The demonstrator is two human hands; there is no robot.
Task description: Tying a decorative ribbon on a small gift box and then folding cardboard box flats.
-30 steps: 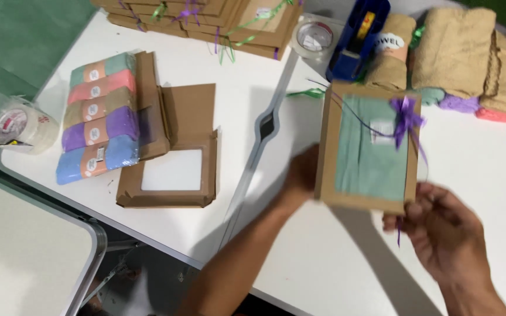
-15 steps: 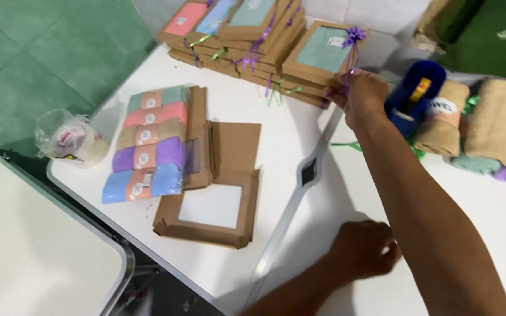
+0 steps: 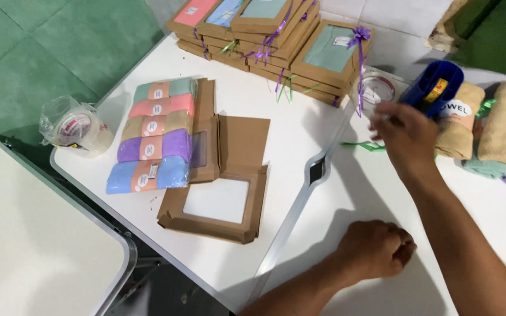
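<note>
The teal windowed box now lies on the stack, released, so the right hand withdraws loosely open while the left hand rests fisted, empty, on the bench.

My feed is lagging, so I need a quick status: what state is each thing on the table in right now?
Windowed box: open, empty, lying flat.
Towel pack: wrapped, five colours, lying on flat cardboard.
Ribboned box: closed, bow tied, on the stack.
Tape rolls: bagged.
Left hand: fisted, resting on table.
Right hand: raised, blurred, beside the blue tape dispenser.
</note>
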